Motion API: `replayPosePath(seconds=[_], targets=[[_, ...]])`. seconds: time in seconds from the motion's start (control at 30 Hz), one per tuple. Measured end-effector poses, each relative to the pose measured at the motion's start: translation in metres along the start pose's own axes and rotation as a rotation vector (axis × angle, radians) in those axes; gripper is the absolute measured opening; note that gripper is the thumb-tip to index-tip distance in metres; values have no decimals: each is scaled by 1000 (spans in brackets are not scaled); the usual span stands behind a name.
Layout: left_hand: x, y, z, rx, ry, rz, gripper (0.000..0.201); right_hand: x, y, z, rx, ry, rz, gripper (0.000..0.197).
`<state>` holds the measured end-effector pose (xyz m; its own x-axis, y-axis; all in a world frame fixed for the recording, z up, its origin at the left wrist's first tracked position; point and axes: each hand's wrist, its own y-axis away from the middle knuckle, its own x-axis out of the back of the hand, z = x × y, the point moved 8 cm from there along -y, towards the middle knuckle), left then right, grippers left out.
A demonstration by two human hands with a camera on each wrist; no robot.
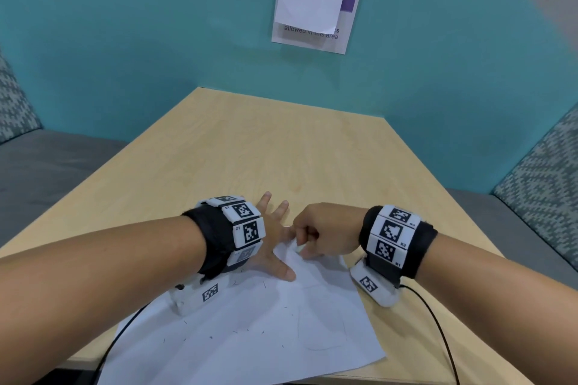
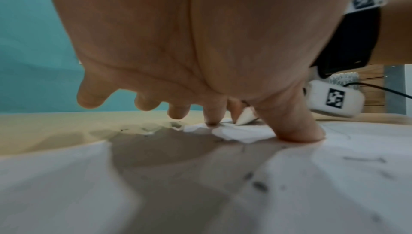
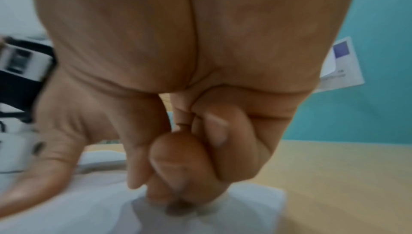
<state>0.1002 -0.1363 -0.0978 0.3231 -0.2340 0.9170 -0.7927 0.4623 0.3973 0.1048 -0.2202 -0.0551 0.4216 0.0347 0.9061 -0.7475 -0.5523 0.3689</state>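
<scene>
A white sheet of paper (image 1: 250, 322) with faint pencil strokes lies askew at the near edge of the table. My left hand (image 1: 272, 241) lies on the sheet's far corner with its fingers spread and straight, and the thumb (image 2: 298, 132) presses the paper (image 2: 200, 193) down. Just to its right, my right hand (image 1: 316, 237) is curled, and its fingertips pinch a small white eraser (image 1: 299, 248) against the sheet. The eraser (image 2: 244, 117) also shows past the left thumb. In the blurred right wrist view the right hand (image 3: 178, 176) points down onto the paper (image 3: 89, 211) and hides the eraser.
The light wooden table (image 1: 281, 150) runs back to a teal wall with a plastic-covered sign (image 1: 316, 9). Grey benches with patterned cushions stand at the left (image 1: 47, 172) and right (image 1: 538, 181). Black cables (image 1: 438, 322) trail from both wrist units over the near edge.
</scene>
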Motion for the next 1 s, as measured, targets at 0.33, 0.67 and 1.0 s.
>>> replayPosePath(seconds=[0.33, 0.67, 1.0], targets=[[-4, -5, -4, 13, -19, -14, 104, 7, 3, 21, -57, 20, 50, 11], [-9, -12, -7, 21, -39, -13, 107, 12, 3, 42, -117, 35, 52, 13], [3, -15, 9, -54, -54, 22, 101, 13, 4, 40, -123, 15, 64, 10]])
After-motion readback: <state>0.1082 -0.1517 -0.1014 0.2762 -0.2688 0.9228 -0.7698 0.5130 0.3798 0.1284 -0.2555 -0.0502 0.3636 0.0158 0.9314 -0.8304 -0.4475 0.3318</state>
